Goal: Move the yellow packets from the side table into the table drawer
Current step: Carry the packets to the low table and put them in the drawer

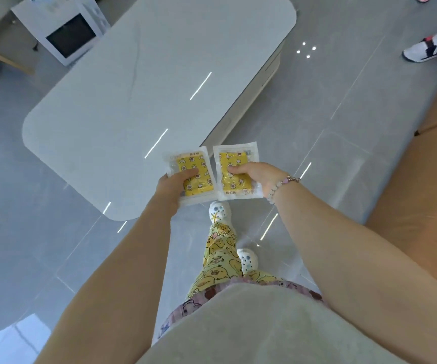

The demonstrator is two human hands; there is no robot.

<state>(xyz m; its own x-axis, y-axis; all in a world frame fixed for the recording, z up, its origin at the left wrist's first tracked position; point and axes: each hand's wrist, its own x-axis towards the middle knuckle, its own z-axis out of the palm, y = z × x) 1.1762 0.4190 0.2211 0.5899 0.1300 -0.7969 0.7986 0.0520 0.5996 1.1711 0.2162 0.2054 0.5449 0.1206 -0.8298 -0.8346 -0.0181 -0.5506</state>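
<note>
Yellow left packet [199, 164] clasped in your left grip [174, 183], right packet [234, 185] in right grip [258, 177]; pale table [133, 88] ahead, glossy floor [330, 101].

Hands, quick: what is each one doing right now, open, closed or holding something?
Left hand: grips the left yellow packet.
Right hand: grips the right yellow packet.

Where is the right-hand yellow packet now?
Head view, centre: the right hand holds the yellow packet beside the other packet in the left hand, off the near corner of the white table.
</note>
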